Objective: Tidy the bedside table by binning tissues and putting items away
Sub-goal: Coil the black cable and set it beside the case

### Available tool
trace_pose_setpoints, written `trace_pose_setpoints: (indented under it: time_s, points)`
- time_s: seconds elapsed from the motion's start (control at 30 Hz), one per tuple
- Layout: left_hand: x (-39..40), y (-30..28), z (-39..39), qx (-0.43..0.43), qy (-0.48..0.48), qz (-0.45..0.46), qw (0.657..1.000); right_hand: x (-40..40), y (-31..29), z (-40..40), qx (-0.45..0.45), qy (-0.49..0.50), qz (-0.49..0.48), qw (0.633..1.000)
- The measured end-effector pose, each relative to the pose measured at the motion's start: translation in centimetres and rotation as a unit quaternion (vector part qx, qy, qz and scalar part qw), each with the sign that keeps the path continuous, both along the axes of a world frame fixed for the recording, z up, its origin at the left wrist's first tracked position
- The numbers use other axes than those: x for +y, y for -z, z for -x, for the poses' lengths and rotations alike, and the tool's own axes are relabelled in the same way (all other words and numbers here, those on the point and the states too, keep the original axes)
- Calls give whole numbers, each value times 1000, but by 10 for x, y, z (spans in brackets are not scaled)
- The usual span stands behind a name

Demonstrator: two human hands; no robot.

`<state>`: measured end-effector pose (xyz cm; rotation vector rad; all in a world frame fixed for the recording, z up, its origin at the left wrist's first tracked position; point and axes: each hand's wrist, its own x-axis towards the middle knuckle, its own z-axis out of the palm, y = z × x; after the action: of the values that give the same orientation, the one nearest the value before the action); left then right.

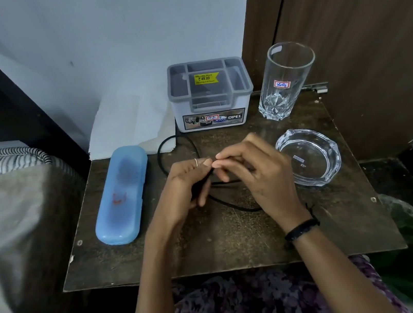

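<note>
Dark table bears blue case, organizer, glass, ashtray, cable.

Two bare forearms, no sleeves in view. Left hand: thin pale ring on one finger. Right hand: no ring visible. Right wrist carries a black band, beaded or braided, with a short loose thread end sticking up from it. Lap at bottom edge: garment in purple-and-dark floral print.
</note>
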<state>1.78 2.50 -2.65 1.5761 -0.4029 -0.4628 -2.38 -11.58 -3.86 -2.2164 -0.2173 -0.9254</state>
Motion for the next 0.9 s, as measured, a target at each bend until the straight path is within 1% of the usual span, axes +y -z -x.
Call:
trace_pose_setpoints:
  time_s: [0.07, 0.13, 0.2, 0.3, 0.37, 0.4, 0.43, 0.47, 0.5, 0.53, 0.6, 0.63, 0.7, 0.77, 0.8, 0.83, 0.87, 0.9]
  points:
    - [4, 1, -2, 65, 38, 78, 994, 1, -3, -4, 28, -27, -131, 991]
    - [6, 3, -3, 134, 70, 177, 973, 6, -6, -7, 57, -35, -224, 972]
    - [3, 2, -1, 157, 86, 267, 947, 13, -4, -10, 110, -42, -289, 950]
    - [-5, -5, 5, 168, 61, 352, 919, 24, 0, -13, 201, -78, -392, 894]
    - [-9, -8, 5, 187, 26, 402, 896, 27, 1, -13, 250, -101, -427, 863]
    - [-11, -8, 4, 182, 4, 418, 890, 28, 1, -13, 270, -109, -414, 862]
    - [-12, -6, 2, 172, -26, 426, 888, 29, 1, -12, 281, -110, -368, 879]
    - [-13, -3, 0, 154, -62, 414, 895, 29, 3, -11, 283, -102, -290, 909]
    - [-13, 0, -2, 119, -100, 378, 913, 30, 4, -11, 277, -89, -200, 936]
    - [-12, 4, -4, 70, -135, 326, 933, 31, 6, -10, 268, -77, -119, 953]
    - [-9, 9, -5, -41, -156, 206, 965, 31, 4, -8, 238, -58, -4, 969]
    - [-7, 9, -5, -86, -149, 148, 974, 30, 3, -6, 219, -50, 32, 974]
    - [-1, 10, -6, -171, -132, 24, 976, 25, -1, -3, 172, -39, 67, 982]
    - [5, 10, -7, -240, -135, -104, 956, 20, -4, -1, 123, -28, 97, 987]
    - [8, 11, -7, -257, -140, -151, 944, 17, -4, 0, 103, -25, 109, 988]
    - [10, 11, -7, -261, -143, -186, 937, 16, -4, 0, 87, -24, 110, 990]
    - [13, 12, -7, -247, -139, -204, 937, 13, -3, 0, 76, -27, 97, 992]
    - [13, 11, -7, -219, -124, -206, 946, 11, -2, -1, 69, -33, 70, 995]
